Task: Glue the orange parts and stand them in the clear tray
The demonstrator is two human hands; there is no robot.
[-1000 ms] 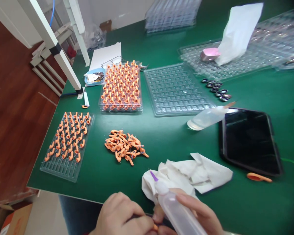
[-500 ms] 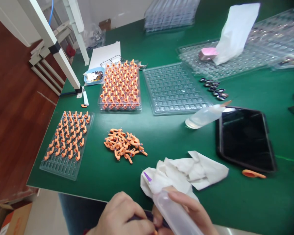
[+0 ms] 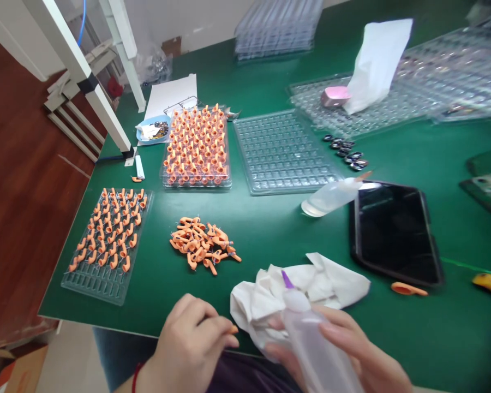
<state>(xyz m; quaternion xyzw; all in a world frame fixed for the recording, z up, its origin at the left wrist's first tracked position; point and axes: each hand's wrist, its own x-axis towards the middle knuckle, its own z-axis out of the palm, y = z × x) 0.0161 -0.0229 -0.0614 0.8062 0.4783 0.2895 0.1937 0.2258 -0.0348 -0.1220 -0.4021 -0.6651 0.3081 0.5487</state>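
My left hand (image 3: 192, 341) is at the table's front edge, thumb and fingers closed in a pinch. An orange tip of a small earbud-shaped part (image 3: 233, 329) peeks out between them; the rest is hidden. My right hand (image 3: 364, 349) wraps round a translucent squeeze bottle (image 3: 321, 344) with a purple nozzle, which points up and away. Behind the bottle lies a crumpled white cloth (image 3: 335, 284). A loose pile of orange earbud-shaped parts (image 3: 202, 243) is beyond my left hand. At left, a clear tray (image 3: 102, 286) holds rows of these parts, its front slots bare.
Stacked trays of orange parts (image 3: 196, 147) stand behind the pile, beside a clear slotted tray (image 3: 284, 153). A second bottle (image 3: 329, 197) leans on a black tablet (image 3: 393, 232). One orange part (image 3: 409, 289) lies near the tablet. A white post (image 3: 106, 117) rises at left.
My hands have moved apart: the right hand has carried the bottle to the right, its nozzle now more upright. My left hand has drawn left with an orange part. The view has shifted slightly.
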